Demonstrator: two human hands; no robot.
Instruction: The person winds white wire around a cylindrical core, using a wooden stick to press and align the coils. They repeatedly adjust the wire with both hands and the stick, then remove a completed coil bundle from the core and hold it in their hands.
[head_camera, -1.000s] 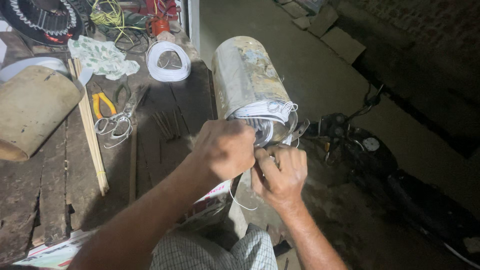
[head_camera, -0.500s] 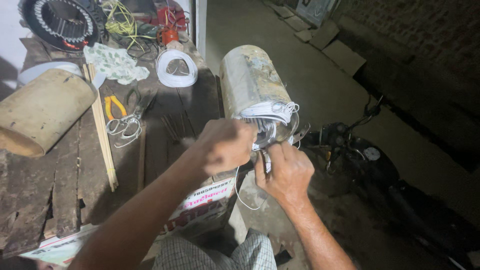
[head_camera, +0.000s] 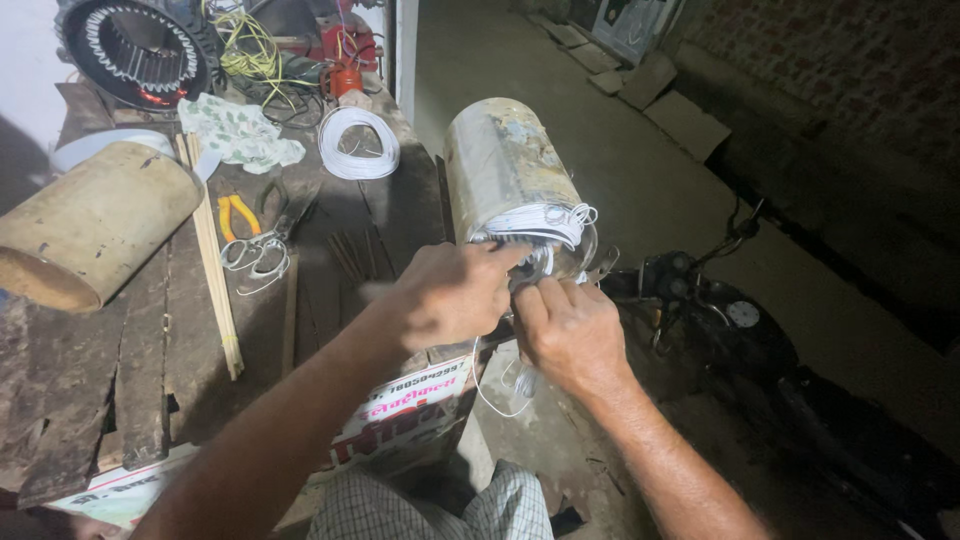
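A worn metal cylinder (head_camera: 505, 170), a motor body, lies at the right edge of the wooden bench (head_camera: 140, 360) with its open end toward me. White wire loops (head_camera: 540, 222) hang out of that end. My left hand (head_camera: 450, 295) and my right hand (head_camera: 570, 335) meet at the opening, fingers pinched on the white wires. A thin white strand (head_camera: 490, 385) dangles below my hands. What my fingertips hold inside the opening is hidden.
On the bench lie a tan cylinder (head_camera: 95, 235), wooden sticks (head_camera: 215, 270), scissors (head_camera: 260, 250), yellow-handled pliers (head_camera: 238, 212), a white wire coil (head_camera: 358, 142), a patterned cloth (head_camera: 238, 132) and a wound stator (head_camera: 135, 50). A dark motorcycle (head_camera: 740, 340) stands to the right on the floor.
The view has shifted a little lower and right. Both hands stay at the cylinder's open end, working the white wires with small finger movements.
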